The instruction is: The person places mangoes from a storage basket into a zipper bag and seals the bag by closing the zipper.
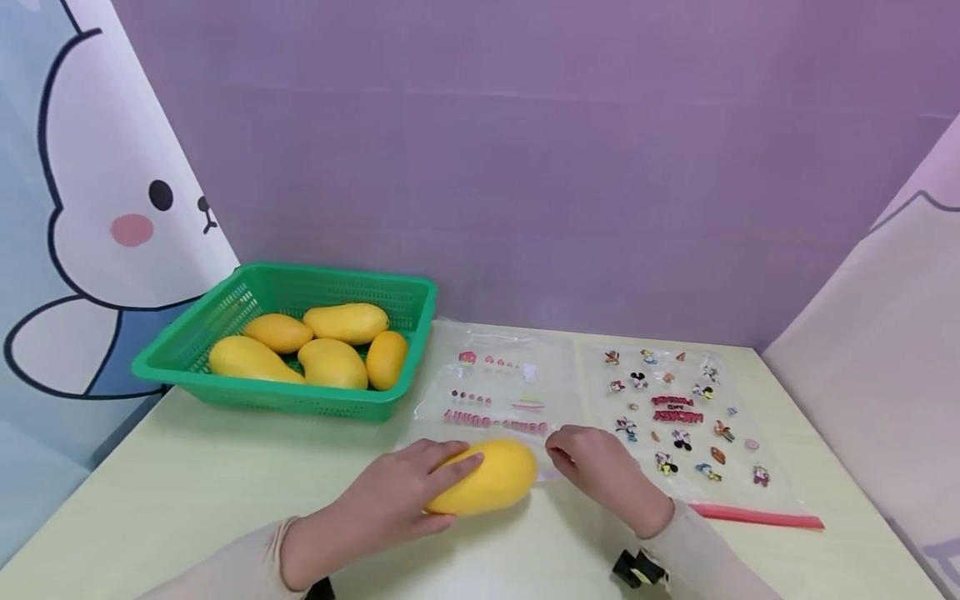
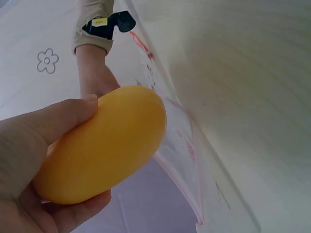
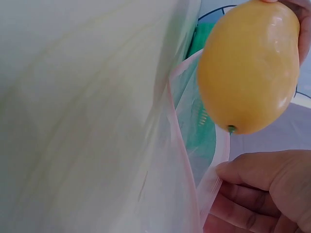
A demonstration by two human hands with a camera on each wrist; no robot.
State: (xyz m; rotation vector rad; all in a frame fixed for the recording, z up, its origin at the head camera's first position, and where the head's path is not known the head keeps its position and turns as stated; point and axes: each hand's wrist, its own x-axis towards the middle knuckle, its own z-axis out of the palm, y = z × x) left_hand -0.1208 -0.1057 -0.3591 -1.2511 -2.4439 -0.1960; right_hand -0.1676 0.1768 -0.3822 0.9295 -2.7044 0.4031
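A yellow mango (image 1: 491,479) is in my left hand (image 1: 390,500), thumb on one side and fingers on the other, just above the table. It hangs at the mouth of a clear zip bag (image 1: 498,392) printed with pink strawberries and lettering. My right hand (image 1: 600,471) pinches the bag's rim between thumb and fingers. The right wrist view shows the pink-edged mouth (image 3: 181,141) of the bag spread apart, with the mango's stem end (image 3: 232,129) beside it. In the left wrist view the mango (image 2: 107,145) partly hides my right hand (image 2: 95,77).
A green plastic basket (image 1: 285,402) with several mangoes (image 1: 333,364) stands at the back left of the pale table (image 1: 247,483). On the right lies a second clear bag (image 1: 675,450) with cartoon prints and a red slider strip (image 1: 757,517). Printed cloth walls (image 1: 487,167) enclose the table.
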